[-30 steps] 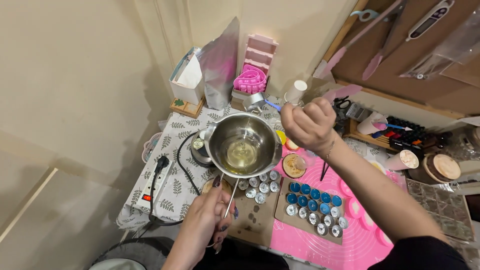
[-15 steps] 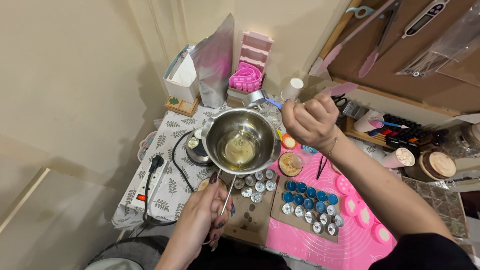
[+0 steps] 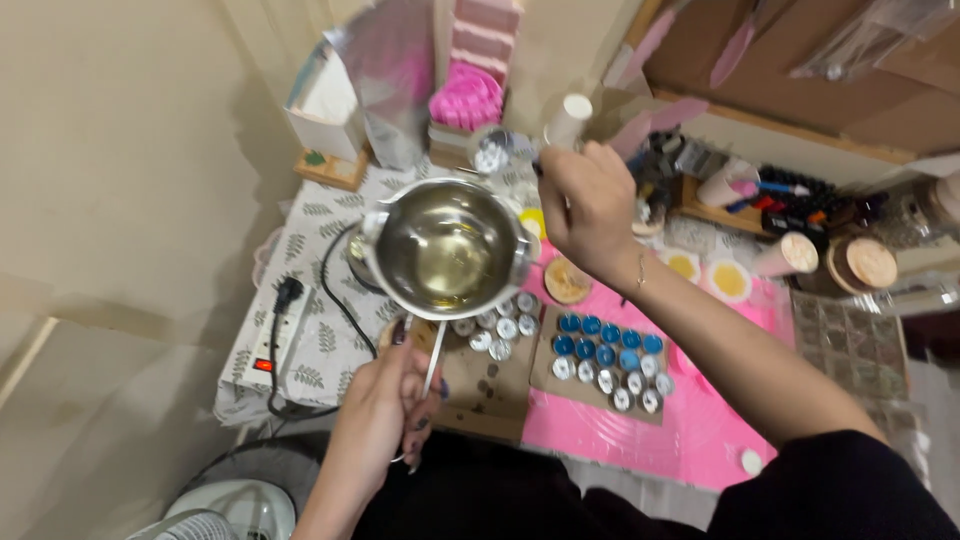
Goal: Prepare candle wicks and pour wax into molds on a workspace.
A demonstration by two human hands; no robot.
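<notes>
The left hand (image 3: 385, 400) has its grip wrapped tight around the thin wire handle of a steel melting pot (image 3: 447, 250), holding the pot raised above the desk (image 3: 300, 330). The pot sits near the middle of the view, at about 12 o'clock from that hand, and a shallow pool of clear yellowish liquid lies in its bottom. The right hand (image 3: 583, 205) is at 3 o'clock from the pot, just beside its rim, fingers curled shut into a fist around the handle of a small metal scoop (image 3: 492, 152), whose bowl shows at 12 o'clock from the pot.

Under the pot, at its 6 o'clock edge, a cluster of silver tealight cups (image 3: 497, 330) stands on brown card. At 4 o'clock, a second card carries rows of blue tealight cups (image 3: 605, 340) with silver ones below them, resting on a pink silicone mat (image 3: 690, 440). A white power strip (image 3: 272, 335) with a black cable lies at 8 o'clock on the leaf-patterned cloth. Pink silicone moulds (image 3: 465, 100) are stacked at 12 o'clock against the wall, beside a silver foil pouch (image 3: 385, 85).
</notes>
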